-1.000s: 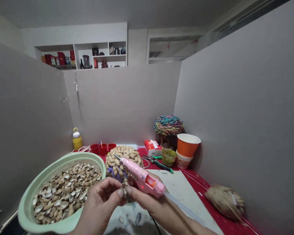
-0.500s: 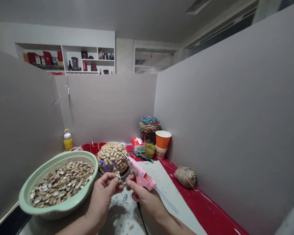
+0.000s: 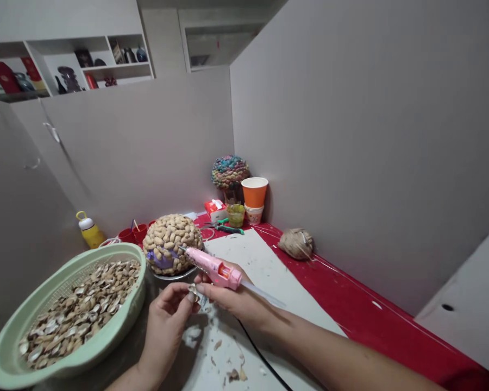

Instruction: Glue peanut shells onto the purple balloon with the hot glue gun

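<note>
In the head view, a pink glue gun is held in the right hand at lower centre of the frame, the fingers wrapped around its handle and its nozzle pointed up and to the left, toward the shell-covered dome. A clear glue stick projects from the gun's rear toward the right, and a black cord trails from it to the bottom edge. Just left of it, a small shell piece is pinched between thumb and fingertips of the left hand, touching the right hand's fingertips. The dome stands just above the hands on a metal dish, a purple patch left bare on its lower left side. A pale green basket filled with shells occupies the lower left. At the far end of the red worktop are seen an orange cup, a braided multicoloured ball, a twine ball, scissors, red cups and a yellow bottle.

For the step in hand to be done well, it is judged that the shell should be held steady by its edges, concave side kept free for glue, the nozzle brought close, a small bead laid, and fingertips kept away from the hot tip.
</note>
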Available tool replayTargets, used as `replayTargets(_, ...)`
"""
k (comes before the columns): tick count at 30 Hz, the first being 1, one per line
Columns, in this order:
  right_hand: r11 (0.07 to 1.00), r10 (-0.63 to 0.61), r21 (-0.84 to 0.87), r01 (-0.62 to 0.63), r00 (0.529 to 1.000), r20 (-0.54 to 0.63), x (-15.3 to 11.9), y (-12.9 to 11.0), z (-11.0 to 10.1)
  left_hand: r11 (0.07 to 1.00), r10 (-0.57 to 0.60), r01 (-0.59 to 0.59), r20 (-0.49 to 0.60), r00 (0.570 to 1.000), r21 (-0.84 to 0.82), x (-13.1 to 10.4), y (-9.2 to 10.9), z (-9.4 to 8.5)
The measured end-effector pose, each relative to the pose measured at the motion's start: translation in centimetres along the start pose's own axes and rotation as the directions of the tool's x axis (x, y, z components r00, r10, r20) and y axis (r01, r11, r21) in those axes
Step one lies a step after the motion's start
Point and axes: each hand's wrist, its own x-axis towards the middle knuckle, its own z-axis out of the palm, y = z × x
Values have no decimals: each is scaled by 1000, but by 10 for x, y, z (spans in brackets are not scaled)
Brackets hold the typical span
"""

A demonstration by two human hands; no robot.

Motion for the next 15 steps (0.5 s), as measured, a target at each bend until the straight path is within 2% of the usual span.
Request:
replayTargets(9,976,-18,-216,22,1000,23,-2,-3,-3,995,61,-68,92,994,67,-1,-7,-1)
replayTargets(15,971,0,-240,16,998,65,-2,-2,-5,989,70,-84,110,991,121,-2,-8,-2)
